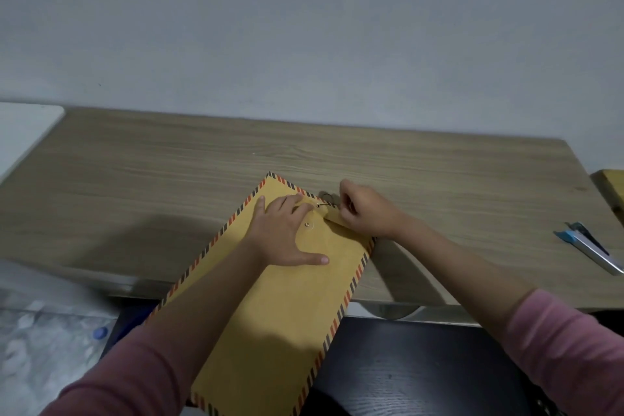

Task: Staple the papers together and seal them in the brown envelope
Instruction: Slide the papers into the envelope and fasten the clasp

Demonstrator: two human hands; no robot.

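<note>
A brown envelope point(287, 314) with a striped red-and-black border lies slanted on the wooden table point(169, 172), its near end hanging over the front edge. My left hand point(287, 233) lies flat on the envelope's upper part, fingers spread, beside its two round closure buttons point(308, 224). My right hand point(366, 211) pinches the thin closure string point(327, 203) at the envelope's folded flap, near the top right corner. No loose papers are in sight. The stapler point(589, 246), blue and white, lies at the table's right edge, away from both hands.
A white board point(23, 132) sits at the far left of the table. A yellowish block point(613, 184) shows at the right frame edge. A dark surface point(422, 371) lies below the table's front edge. The grey wall point(304, 27) stands behind.
</note>
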